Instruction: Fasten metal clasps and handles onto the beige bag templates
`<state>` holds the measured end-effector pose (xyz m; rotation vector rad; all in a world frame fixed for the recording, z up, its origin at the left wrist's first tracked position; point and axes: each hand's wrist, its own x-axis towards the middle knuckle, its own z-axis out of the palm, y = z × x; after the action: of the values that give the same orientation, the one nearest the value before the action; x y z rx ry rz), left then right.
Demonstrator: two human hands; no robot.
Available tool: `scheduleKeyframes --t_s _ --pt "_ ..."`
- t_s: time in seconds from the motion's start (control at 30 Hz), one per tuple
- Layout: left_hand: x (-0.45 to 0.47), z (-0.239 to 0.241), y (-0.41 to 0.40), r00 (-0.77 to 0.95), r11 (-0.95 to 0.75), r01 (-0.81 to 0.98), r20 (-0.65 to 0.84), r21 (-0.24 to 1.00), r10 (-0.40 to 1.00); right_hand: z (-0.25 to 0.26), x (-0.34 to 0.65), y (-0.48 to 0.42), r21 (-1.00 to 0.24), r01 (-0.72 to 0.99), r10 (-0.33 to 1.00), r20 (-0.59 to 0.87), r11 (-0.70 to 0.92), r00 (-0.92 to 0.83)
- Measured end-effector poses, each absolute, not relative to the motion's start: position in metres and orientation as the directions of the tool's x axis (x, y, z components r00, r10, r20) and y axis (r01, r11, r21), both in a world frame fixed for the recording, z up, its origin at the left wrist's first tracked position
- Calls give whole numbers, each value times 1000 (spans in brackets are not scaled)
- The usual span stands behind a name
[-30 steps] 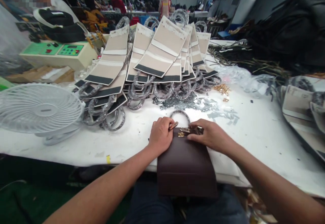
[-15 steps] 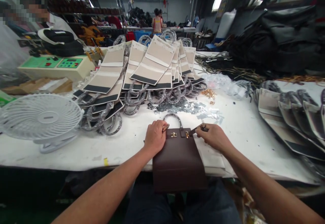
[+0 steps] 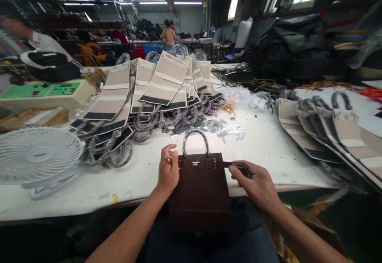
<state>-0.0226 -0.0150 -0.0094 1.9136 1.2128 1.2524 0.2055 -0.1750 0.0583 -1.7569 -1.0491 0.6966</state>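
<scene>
Brown handbag lies at the near edge of the white table. Its bottom half hangs over the edge toward the person's lap. The left hand is closed on the bag's top left corner, with the fingers curled around a small shiny bit that is too small to name. The right hand is closed on the end of a thin dark strap. The strap runs out sideways from the top of the bag.

The bag looks almost finished. The gold clasp is already on the front. The round handle is on too, and it stands up from the top with clear wrap around it. The strap end is not fixed to anything, so I think that part is left to do.

Just past the bag lie silver scraps and a few small gold parts. A white fan stands to the left. Behind the scraps is a big pile of beige bags with wrapped handles, and more beige bags lie in a row to the right. A box with a green panel sits at the far left, and a heap of black bags is at the far right. Other people work far at the back.
</scene>
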Motion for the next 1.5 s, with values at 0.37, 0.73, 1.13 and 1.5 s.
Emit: scheduleKeyframes --t_s 0.37,0.73,1.13,1.5 --pt "-44 82 -97 57 -274 19 273 962 960 88 163 -219 -875 484 930 170 -9 325" --pt "-56 182 -212 340 -490 -53 477 870 810 152 91 -244 -919 170 914 381 357 142" --pt "-97 197 -173 280 -500 0 480 866 831 220 178 -244 -996 -9 996 -86 -86 28" --pt "-69 65 -202 732 593 -372 -166 714 660 209 198 -195 -832 535 857 -379 -149 -350"
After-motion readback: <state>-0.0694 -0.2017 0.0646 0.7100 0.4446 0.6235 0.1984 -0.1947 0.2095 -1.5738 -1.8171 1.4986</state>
